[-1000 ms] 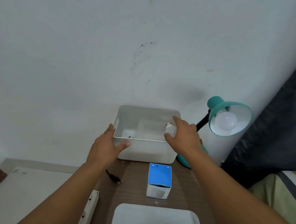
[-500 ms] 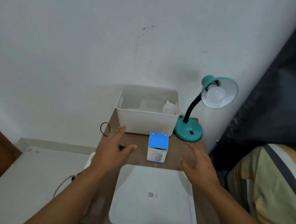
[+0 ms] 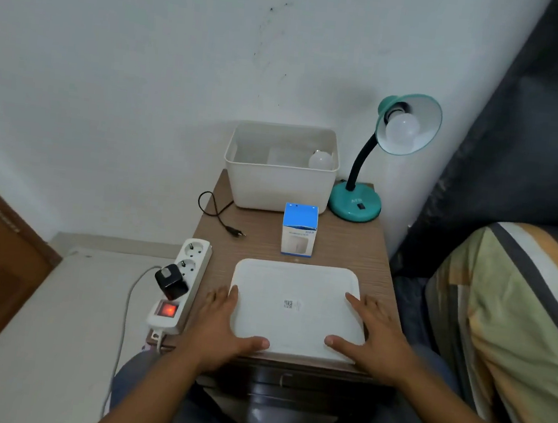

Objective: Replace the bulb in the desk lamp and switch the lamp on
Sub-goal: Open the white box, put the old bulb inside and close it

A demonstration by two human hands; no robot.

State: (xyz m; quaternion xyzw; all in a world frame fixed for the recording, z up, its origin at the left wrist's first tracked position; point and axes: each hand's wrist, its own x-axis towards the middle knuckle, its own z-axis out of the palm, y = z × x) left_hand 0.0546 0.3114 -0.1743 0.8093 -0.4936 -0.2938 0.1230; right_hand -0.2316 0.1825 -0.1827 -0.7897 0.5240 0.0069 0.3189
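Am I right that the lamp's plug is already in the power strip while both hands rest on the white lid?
Not quite: the head view shows the lamp's plug lying loose on the table, not in the power strip. Both the left hand and right hand do rest on the white lid.

We see a small wooden table (image 3: 346,249) against the wall. On it stand a white bin (image 3: 278,187), a teal desk lamp (image 3: 356,204), and a blue bulb box (image 3: 299,229). A loose black plug (image 3: 236,232), a white lid (image 3: 296,308) and a power strip (image 3: 182,284) lie there.
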